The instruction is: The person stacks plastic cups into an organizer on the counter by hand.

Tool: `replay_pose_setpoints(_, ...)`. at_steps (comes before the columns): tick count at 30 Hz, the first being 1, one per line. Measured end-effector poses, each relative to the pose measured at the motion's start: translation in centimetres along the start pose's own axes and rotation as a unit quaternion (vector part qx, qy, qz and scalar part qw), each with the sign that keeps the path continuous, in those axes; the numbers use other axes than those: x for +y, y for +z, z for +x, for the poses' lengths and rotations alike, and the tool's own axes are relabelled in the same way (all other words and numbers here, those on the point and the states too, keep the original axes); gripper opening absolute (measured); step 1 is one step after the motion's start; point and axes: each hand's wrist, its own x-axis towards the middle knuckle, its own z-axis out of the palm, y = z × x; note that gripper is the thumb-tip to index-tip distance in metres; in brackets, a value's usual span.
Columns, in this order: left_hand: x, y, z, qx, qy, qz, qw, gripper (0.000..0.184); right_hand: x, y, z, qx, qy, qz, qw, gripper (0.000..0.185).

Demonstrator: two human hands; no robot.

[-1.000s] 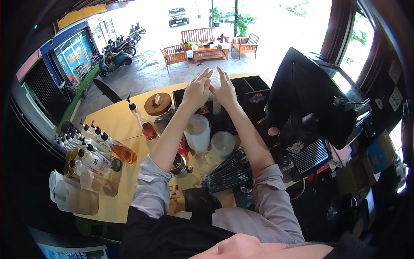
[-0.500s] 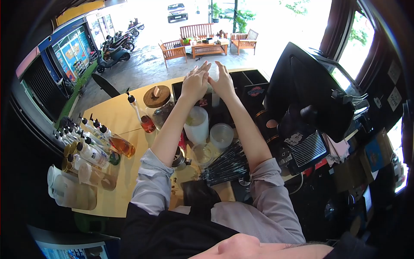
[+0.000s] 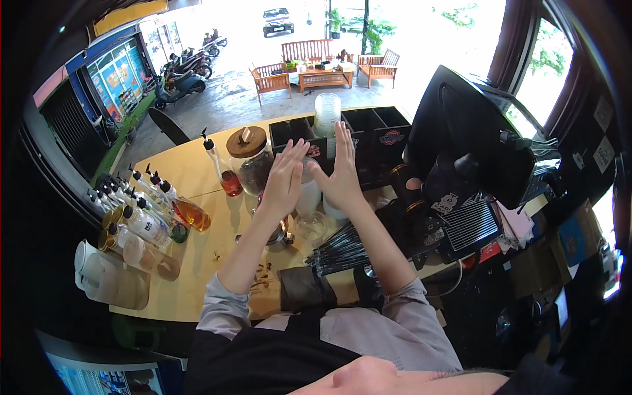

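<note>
My left hand [image 3: 284,181] is held over the counter with its fingers stretched out, and nothing is in it. Beside it, my right hand [image 3: 340,178] is also open, fingers extended upward, with a gap between the two. Just beyond the fingertips stands a tall stack of clear plastic cups [image 3: 327,107] at the black compartment organizer [image 3: 385,125]. Below and between my hands, a white tub [image 3: 308,197] is partly covered. A clear round container [image 3: 309,227] sits nearer to me, next to a bundle of black-wrapped straws [image 3: 339,251].
A glass jar with a wooden lid [image 3: 247,142] and a pump bottle of red syrup [image 3: 230,184] stand left of my arms. More pump bottles and a lidded pitcher [image 3: 108,276] crowd the left end. A black monitor [image 3: 471,138] rises at the right.
Both hands have pulled back toward me from the cup stack, which now shows in full. They have opened and moved apart. The camera view has shifted slightly.
</note>
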Motion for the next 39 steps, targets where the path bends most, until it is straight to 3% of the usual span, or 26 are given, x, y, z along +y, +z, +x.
replay_pose_setpoints(5,2.0,0.4,-5.9,-0.003,-0.047,-0.054,0.997,0.045,-2.1,0.0,-5.2,-0.005,-0.017,0.025,1.000,0.090)
replay_pose_setpoints(8,2.5,0.7,-8.9,0.011,-0.054,-0.069,0.996,0.047,-2.8,0.1,-8.5,-0.019,0.034,0.092,0.995,0.079)
replay_pose_setpoints(15,3.1,2.9,-13.9,0.018,-0.093,-0.099,0.991,0.048,-0.5,2.4,-15.8,0.009,0.103,0.124,0.987,0.073)
replay_pose_setpoints(24,2.3,5.8,-16.9,-0.024,-0.117,-0.078,0.990,0.047,2.1,4.8,-20.8,-0.026,0.190,0.048,0.980,0.085)
replay_pose_setpoints(31,1.4,7.4,-18.1,-0.003,-0.109,-0.011,0.994,0.047,4.3,6.7,-21.5,-0.054,0.231,0.100,0.966,0.094)
replay_pose_setpoints(34,1.4,7.7,-18.5,0.032,-0.126,-0.045,0.990,0.050,4.3,7.0,-21.3,-0.054,0.228,0.118,0.965,0.093)
replay_pose_setpoints(39,2.1,7.8,-18.7,0.107,-0.219,-0.232,0.942,0.058,3.5,6.8,-21.0,-0.053,0.237,0.099,0.965,0.090)
